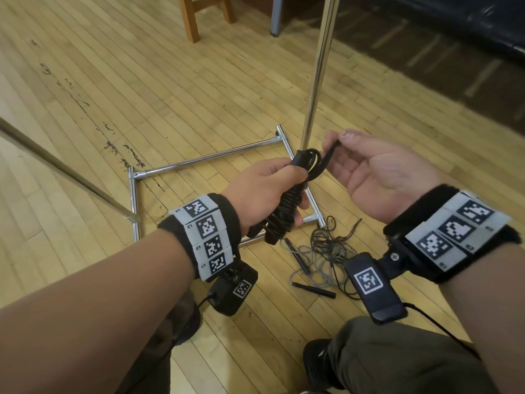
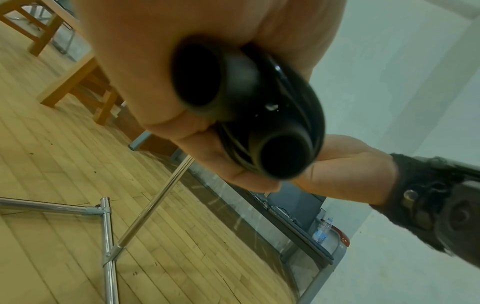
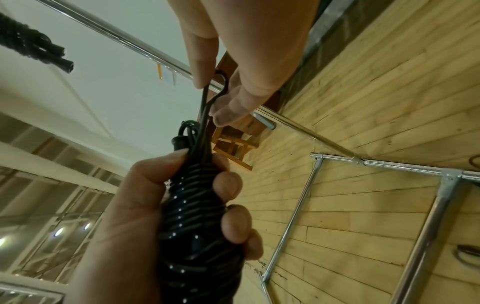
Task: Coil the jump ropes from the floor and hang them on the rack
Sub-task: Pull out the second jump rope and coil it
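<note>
A floor [image 1: 119, 81] of pale narrow wooden boards is seen throughout, marked by a line of dark scuffs [image 1: 85, 106]. Reddish-brown wooden chair legs [image 1: 191, 18] are stood on it at the far side, beside a grey metal leg [image 1: 275, 15]. A dark strip of floor [image 1: 426, 66] with pale streaks is bordered by a black padded edge [image 1: 483, 27]. A plain pale wall [image 2: 402, 82] is shown in the left wrist view, with a small water bottle [image 2: 322, 230] at its foot. Glazed partitions [image 3: 52, 216] and round ceiling lights [image 3: 58, 232] are visible in the right wrist view.
</note>
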`<state>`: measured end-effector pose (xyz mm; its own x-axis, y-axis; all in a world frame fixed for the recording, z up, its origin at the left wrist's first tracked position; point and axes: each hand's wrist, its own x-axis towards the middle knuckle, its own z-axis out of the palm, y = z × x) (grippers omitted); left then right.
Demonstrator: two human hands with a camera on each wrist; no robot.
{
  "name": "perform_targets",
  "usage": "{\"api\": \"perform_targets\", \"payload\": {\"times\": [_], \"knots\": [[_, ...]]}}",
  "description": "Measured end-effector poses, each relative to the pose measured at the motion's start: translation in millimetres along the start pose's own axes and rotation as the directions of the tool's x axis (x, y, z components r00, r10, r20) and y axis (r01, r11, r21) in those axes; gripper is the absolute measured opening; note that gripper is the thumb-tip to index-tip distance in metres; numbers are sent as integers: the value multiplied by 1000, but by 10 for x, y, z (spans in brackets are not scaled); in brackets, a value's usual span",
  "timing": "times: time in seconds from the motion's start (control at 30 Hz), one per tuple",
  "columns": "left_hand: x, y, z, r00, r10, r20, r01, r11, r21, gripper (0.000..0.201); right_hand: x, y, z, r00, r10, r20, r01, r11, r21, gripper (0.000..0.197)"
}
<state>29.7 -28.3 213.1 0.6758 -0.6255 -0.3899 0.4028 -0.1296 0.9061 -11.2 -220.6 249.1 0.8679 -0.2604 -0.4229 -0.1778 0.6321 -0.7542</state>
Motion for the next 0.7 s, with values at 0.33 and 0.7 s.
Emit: {"api": "perform_targets", "payload": {"times": [0.33,0.7], "knots": [[2,7,-15,999,22,-25,-22,999,25,17,26,83,-61,998,-43,36,51,960,-277,31],[23,40,31,999,19,-45,-21,999,-47,26,-53,175,-46,985,-117,130,167,844,-510,19]]}}
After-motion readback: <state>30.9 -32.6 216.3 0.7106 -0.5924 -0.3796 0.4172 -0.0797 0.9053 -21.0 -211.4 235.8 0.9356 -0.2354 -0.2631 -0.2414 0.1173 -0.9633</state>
